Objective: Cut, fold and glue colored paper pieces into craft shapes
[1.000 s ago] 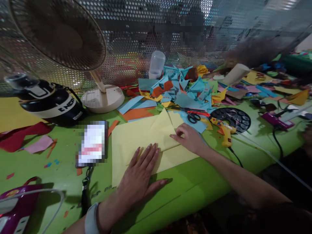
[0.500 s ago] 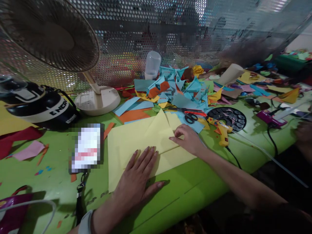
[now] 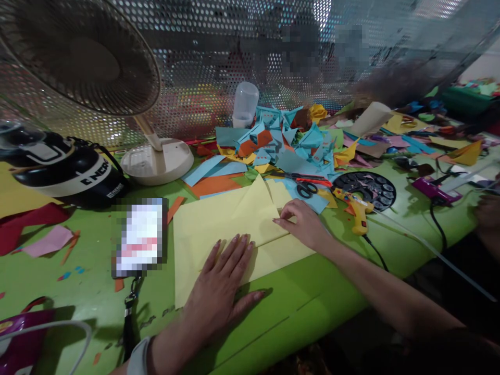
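Note:
Pale yellow paper lies on the green table, with a folded, pointed flap on its upper right part. My left hand rests flat across its lower edge, fingers stretched out and the thumb over the table. At the right end of the fold, my right hand has thumb and fingers pinched on the edge of the yellow paper. Just beyond the paper are black-handled scissors. A yellow glue gun lies to the right of my right hand.
A fan and a black bottle stand at the back left. A phone lies left of the paper. Folded blue paper pieces are heaped behind, near a black round tray. Another person's hand shows at far right.

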The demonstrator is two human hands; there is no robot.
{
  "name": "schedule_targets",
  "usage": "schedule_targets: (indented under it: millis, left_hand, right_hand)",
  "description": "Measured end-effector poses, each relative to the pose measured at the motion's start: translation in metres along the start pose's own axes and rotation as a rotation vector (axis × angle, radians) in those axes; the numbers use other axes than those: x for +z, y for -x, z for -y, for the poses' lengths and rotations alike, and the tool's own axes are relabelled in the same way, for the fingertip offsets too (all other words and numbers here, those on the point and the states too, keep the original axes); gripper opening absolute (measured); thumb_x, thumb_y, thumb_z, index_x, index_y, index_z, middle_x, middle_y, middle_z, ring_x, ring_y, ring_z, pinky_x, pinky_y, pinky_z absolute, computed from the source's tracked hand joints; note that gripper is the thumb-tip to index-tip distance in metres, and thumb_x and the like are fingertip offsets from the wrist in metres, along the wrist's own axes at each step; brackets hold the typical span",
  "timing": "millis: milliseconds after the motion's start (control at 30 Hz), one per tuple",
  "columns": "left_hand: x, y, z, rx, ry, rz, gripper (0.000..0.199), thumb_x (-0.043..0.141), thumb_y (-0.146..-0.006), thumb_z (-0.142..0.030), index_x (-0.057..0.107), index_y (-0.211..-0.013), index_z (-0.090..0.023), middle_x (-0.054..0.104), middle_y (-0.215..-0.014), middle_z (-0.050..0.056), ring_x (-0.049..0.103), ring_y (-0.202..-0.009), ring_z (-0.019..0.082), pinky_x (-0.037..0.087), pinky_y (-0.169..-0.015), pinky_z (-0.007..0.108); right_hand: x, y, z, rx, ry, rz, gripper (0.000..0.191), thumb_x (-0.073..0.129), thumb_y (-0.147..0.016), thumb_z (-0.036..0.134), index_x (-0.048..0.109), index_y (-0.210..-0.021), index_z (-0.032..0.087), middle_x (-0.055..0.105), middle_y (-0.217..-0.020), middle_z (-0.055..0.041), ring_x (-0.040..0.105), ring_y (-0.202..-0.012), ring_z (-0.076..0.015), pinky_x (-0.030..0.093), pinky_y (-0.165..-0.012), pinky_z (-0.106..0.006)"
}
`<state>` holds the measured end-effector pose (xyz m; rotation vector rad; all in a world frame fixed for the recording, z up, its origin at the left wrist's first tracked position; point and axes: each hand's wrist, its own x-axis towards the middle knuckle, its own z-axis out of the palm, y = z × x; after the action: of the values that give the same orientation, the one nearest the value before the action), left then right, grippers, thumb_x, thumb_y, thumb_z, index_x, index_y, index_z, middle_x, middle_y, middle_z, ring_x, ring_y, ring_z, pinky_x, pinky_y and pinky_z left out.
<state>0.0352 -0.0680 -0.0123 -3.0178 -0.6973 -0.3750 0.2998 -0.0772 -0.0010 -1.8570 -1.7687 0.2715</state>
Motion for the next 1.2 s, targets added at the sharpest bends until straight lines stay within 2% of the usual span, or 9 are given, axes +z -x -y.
schedule_targets:
  millis: [500, 767, 867, 933, 967, 1033, 1067, 1133, 1200]
  left_hand:
    - [0.002, 0.001, -0.001, -0.006, 0.003, -0.020, 0.082, 0.039, -0.092, -0.062, 0.013, -0.153, -0.015, 0.034, -0.154, 0.011, 0.027, -0.142, 0.026, 0.004, -0.118, 0.042]
    - [0.003, 0.002, 0.001, -0.001, -0.001, 0.008, 0.080, 0.036, -0.092, -0.064, 0.014, -0.153, -0.016, 0.037, -0.153, 0.010, 0.032, -0.141, 0.026, 0.010, -0.117, 0.043]
    - [0.003, 0.002, 0.002, 0.004, 0.010, 0.015, 0.081, 0.035, -0.092, -0.065, 0.015, -0.153, -0.016, 0.036, -0.153, 0.010, 0.032, -0.140, 0.026, 0.013, -0.116, 0.044]
    - [0.003, 0.003, 0.002, 0.010, 0.010, 0.010, 0.079, 0.035, -0.093, -0.064, 0.017, -0.152, -0.015, 0.035, -0.153, 0.011, 0.032, -0.141, 0.026, 0.014, -0.116, 0.044]
    - [0.003, 0.003, 0.002, 0.012, 0.008, 0.011, 0.079, 0.036, -0.093, -0.064, 0.019, -0.152, -0.014, 0.035, -0.153, 0.011, 0.031, -0.141, 0.026, 0.013, -0.116, 0.045]
    - [0.003, 0.003, 0.002, 0.013, 0.002, 0.019, 0.079, 0.037, -0.092, -0.064, 0.023, -0.151, -0.013, 0.033, -0.154, 0.012, 0.030, -0.142, 0.027, 0.013, -0.116, 0.045]
    - [0.003, 0.003, 0.002, 0.013, 0.001, 0.023, 0.080, 0.037, -0.092, -0.065, 0.025, -0.150, -0.012, 0.032, -0.154, 0.012, 0.029, -0.142, 0.028, 0.013, -0.116, 0.046]
    - [0.004, 0.002, 0.002, 0.017, 0.001, 0.031, 0.081, 0.038, -0.090, -0.067, 0.028, -0.149, -0.011, 0.032, -0.154, 0.013, 0.029, -0.141, 0.029, 0.013, -0.115, 0.047]
    - [0.004, 0.002, 0.002, 0.027, -0.002, 0.025, 0.080, 0.038, -0.091, -0.066, 0.032, -0.147, -0.010, 0.035, -0.152, 0.013, 0.031, -0.141, 0.029, 0.013, -0.115, 0.046]
  right_hand:
    - [0.002, 0.001, -0.002, -0.012, 0.018, -0.011, 0.018, 0.068, -0.083, 0.029, 0.056, -0.072, 0.021, 0.058, -0.083, -0.0027, 0.055, -0.086, -0.0201, 0.042, -0.081, -0.034]
    - [0.002, 0.001, -0.002, 0.000, 0.024, 0.002, 0.017, 0.064, -0.085, 0.032, 0.055, -0.074, 0.022, 0.059, -0.086, -0.0040, 0.056, -0.087, -0.0211, 0.044, -0.082, -0.036]
    - [0.001, 0.000, -0.004, 0.035, -0.015, -0.021, 0.011, 0.062, -0.085, 0.029, 0.056, -0.080, 0.022, 0.061, -0.087, -0.0040, 0.058, -0.087, -0.0208, 0.046, -0.080, -0.035]
    - [-0.003, 0.001, -0.001, 0.043, -0.039, -0.106, 0.008, 0.055, -0.089, 0.029, 0.058, -0.088, 0.022, 0.063, -0.090, -0.0052, 0.060, -0.088, -0.0207, 0.048, -0.080, -0.036]
    - [-0.005, 0.003, 0.003, 0.008, -0.030, -0.157, 0.012, 0.050, -0.091, 0.029, 0.060, -0.093, 0.021, 0.065, -0.093, -0.0068, 0.061, -0.092, -0.0214, 0.048, -0.083, -0.037]
    - [-0.008, 0.010, 0.017, -0.165, 0.039, -0.176, 0.025, 0.044, -0.095, 0.031, 0.060, -0.109, 0.019, 0.066, -0.109, -0.0117, 0.058, -0.109, -0.0239, 0.045, -0.095, -0.041]
    - [-0.007, 0.014, 0.026, -0.288, 0.089, -0.110, 0.033, 0.043, -0.096, 0.034, 0.058, -0.119, 0.016, 0.064, -0.121, -0.0142, 0.052, -0.121, -0.0252, 0.040, -0.102, -0.043]
    - [-0.002, 0.025, 0.042, -0.492, 0.180, 0.133, 0.054, 0.042, -0.096, 0.047, 0.048, -0.135, 0.011, 0.050, -0.141, -0.0174, 0.038, -0.136, -0.0265, 0.034, -0.110, -0.044]
    - [0.006, 0.035, 0.051, -0.558, 0.241, 0.314, 0.075, 0.038, -0.092, 0.061, 0.040, -0.142, 0.005, 0.040, -0.148, -0.0209, 0.030, -0.141, -0.0282, 0.028, -0.114, -0.046]
